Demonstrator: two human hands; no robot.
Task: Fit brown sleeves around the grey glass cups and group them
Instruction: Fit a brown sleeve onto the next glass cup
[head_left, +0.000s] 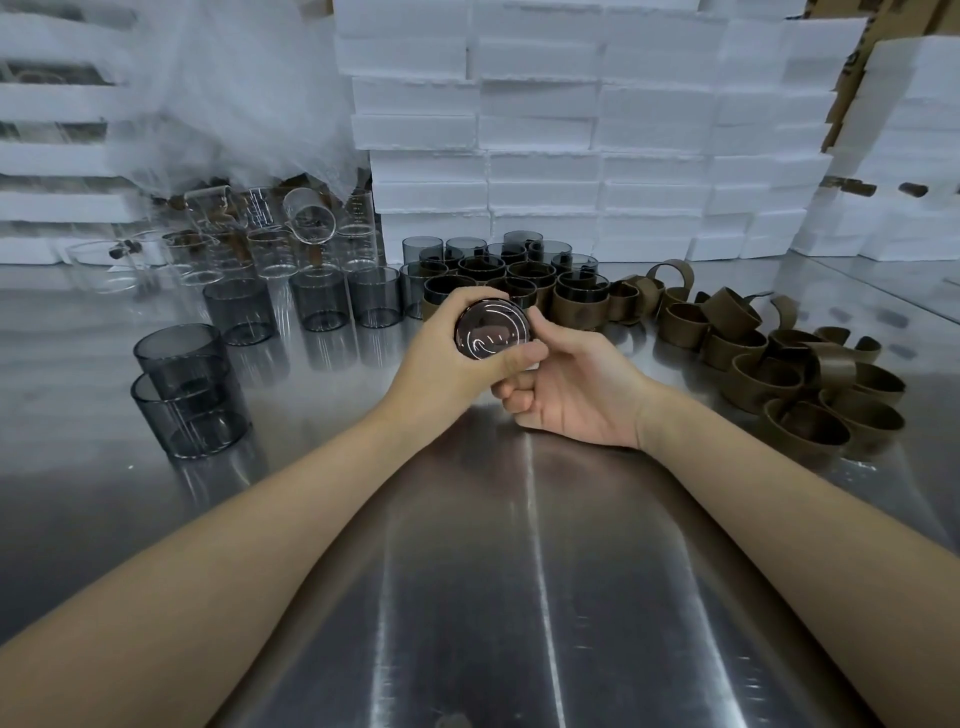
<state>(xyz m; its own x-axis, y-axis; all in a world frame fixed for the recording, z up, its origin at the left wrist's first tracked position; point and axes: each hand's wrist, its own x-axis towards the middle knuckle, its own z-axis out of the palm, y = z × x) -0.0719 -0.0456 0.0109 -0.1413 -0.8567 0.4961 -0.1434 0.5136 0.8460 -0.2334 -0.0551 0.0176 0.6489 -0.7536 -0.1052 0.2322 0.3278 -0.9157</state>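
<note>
L grip (457, 358) curled round grey cup (492, 329), base twd camera, over counter (519, 571) middle. R grip (566, 389) pinches same cup's right side. Loose brown sleeves (789, 364) nr right edge.

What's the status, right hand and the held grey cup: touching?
Touching. Head view: right hand touches the right edge of the grey cup, no gap visible.

The left hand (447, 353) covers the side wall of the cup (492, 329), so whether a sleeve sits on it cannot be told; fingertips of the right hand (576, 395) hide under it; both forearms (260, 545) are cut off at the lower corners; the clear glasses (270, 244) blur behind a plastic sheet (208, 104); dark bits (852, 186) on the foam boxes (545, 130) are too small to name.
</note>
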